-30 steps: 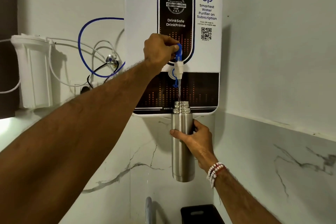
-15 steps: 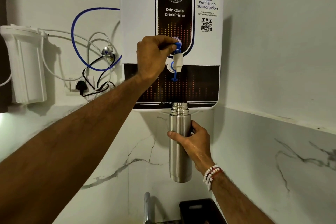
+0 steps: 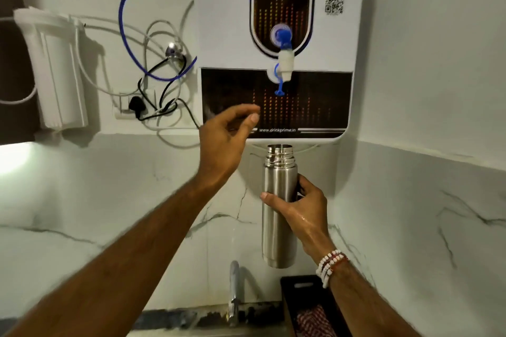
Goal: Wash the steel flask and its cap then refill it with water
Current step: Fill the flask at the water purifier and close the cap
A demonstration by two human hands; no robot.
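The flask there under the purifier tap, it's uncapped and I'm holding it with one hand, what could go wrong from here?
Three risks:
1. The steel flask has no cap on and hangs over the sink area, so tilting it could spill the water.
2. Only the right hand holds it, and that hand looks wet, so the smooth steel could slip.
3. The left hand is off the blue tap lever; the tap could drip.

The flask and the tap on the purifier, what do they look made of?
The flask looks like brushed steel: silver-grey with soft vertical reflections. The tap looks like plastic, matte white with a glossy blue lever, though blur leaves that uncertain.
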